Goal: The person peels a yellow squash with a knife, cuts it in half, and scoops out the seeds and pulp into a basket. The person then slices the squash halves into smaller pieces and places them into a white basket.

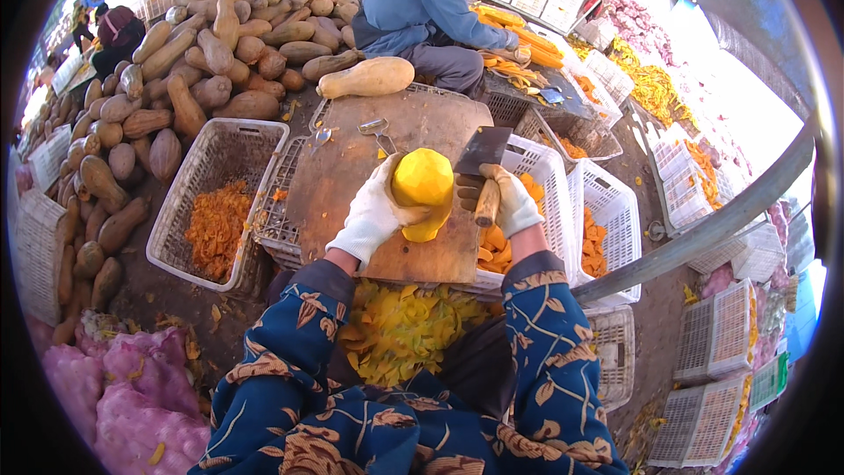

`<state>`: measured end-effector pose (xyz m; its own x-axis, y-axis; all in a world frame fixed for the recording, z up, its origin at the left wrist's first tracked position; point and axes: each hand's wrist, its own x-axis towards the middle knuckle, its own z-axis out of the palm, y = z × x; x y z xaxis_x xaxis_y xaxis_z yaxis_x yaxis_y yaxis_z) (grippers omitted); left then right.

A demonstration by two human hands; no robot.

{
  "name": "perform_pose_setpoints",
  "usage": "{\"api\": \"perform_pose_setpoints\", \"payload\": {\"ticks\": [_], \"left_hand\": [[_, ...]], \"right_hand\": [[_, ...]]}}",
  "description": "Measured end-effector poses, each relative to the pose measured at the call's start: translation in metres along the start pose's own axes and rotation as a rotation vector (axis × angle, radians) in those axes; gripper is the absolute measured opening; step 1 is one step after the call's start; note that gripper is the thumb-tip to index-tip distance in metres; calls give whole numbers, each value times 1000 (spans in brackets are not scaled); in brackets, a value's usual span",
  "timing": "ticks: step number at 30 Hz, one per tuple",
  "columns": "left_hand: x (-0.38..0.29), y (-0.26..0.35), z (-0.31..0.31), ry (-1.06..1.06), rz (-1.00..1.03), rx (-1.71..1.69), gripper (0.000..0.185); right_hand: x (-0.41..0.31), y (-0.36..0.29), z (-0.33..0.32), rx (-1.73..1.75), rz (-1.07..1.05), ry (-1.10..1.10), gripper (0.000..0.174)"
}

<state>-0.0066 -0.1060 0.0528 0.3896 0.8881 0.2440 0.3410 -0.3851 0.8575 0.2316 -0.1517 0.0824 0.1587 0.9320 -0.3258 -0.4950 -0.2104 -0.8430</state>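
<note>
My left hand (379, 211), in a white knit glove, grips a peeled yellow pumpkin piece (423, 185) upright over the worn wooden board (330, 191). Its lower part is partly hidden by my thumb. To the right, my right hand (506, 196), gloved too, is closed on the wooden handle of a cleaver (484, 150), its dark blade pointing up and away from me. A peeler (377, 132) and a small metal tool (322, 137) lie on the board's far left part. A whole unpeeled squash (366, 77) rests at the far edge.
Left of the board stands a crate (264, 178) with orange pulp; to the right, crates (610, 211) hold orange pieces. Yellow peelings (412, 330) lie below the board. Beyond are a squash heap (224, 46) and a seated person (422, 6). A grey pole (699, 227) slants at right.
</note>
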Motion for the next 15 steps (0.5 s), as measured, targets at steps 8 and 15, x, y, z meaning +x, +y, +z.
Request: {"api": "perform_pose_setpoints", "payload": {"ticks": [8, 15], "left_hand": [[9, 27, -11, -77, -67, 120, 99], [11, 18, -6, -24, 4, -21, 98]], "right_hand": [[-86, -24, 9, -745, -158, 131, 23], [-143, -35, 66, -1383, -373, 156, 22]]}}
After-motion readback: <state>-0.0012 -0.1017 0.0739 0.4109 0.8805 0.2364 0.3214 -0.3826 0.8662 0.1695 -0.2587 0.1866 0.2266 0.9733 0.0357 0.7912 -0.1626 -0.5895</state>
